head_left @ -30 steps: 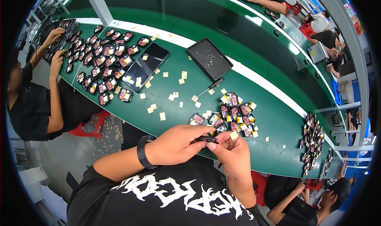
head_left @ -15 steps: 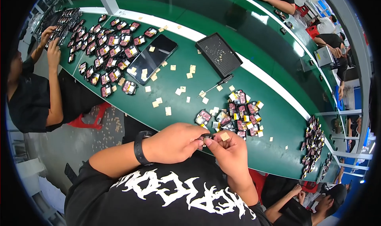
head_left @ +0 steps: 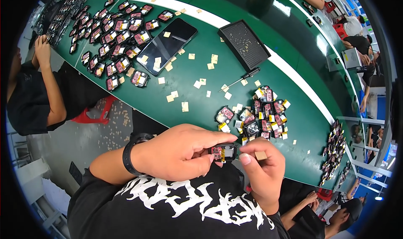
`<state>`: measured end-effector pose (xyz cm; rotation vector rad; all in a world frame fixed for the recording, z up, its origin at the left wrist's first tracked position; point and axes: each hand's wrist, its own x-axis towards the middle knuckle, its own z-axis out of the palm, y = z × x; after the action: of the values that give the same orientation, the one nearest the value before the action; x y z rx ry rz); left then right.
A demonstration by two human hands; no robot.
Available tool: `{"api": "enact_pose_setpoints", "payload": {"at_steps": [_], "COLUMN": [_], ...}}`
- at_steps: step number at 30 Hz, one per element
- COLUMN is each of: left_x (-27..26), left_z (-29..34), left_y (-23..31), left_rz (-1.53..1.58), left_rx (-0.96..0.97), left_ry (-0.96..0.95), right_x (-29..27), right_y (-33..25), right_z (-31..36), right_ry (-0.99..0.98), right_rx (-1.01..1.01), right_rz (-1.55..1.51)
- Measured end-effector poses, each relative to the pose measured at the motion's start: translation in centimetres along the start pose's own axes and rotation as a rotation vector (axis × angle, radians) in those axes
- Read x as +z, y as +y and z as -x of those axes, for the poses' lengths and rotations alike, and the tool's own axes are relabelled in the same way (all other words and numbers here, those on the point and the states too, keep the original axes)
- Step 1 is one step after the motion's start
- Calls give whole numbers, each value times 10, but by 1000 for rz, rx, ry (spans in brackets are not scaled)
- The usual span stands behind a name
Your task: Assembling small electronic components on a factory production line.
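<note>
Both hands hold something: the left (head_left: 182,153) a black device (head_left: 228,152), the right (head_left: 268,172) a beige square (head_left: 260,156).

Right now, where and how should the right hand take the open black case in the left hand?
Likely by the rim at the right end of the black case, coming from the right: the left hand covers its left end, the right end juts free, with the right hand beside it. Pinching the rim should spare the exposed red board.
</note>
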<state>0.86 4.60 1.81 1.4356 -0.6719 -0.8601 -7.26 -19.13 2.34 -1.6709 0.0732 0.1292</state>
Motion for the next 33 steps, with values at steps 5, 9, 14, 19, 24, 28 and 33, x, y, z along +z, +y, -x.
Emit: {"api": "enact_pose_setpoints", "payload": {"at_steps": [5, 9, 14, 19, 24, 28, 33], "left_x": [-6, -11, -30, -63, -149, -226, -288], "left_z": [4, 4, 15, 32, 51, 70, 73], "left_y": [0, 3, 3, -7, -22, -48, -63], "left_rz": [-111, -216, 431, 148, -596, -810, -909], "left_rx": [68, 90, -199, -69, 37, 119, -144], "left_ry": [19, 55, -70, 384, 1163, 1435, 1552], "right_x": [1, 8, -13, -36, -46, -45, -55], "right_y": [-12, -15, -7, 13, 29, 29, 38], "right_z": [1, -4, -18, -75, -100, -105, -112], "right_ry": [-63, -103, 222, 391, 309, 311, 328], "right_rx": [-298, -301, 8, -157, -109, -140, -141], "right_rz": [327, 325, 603, 1025, 1075, 914, 847]}}
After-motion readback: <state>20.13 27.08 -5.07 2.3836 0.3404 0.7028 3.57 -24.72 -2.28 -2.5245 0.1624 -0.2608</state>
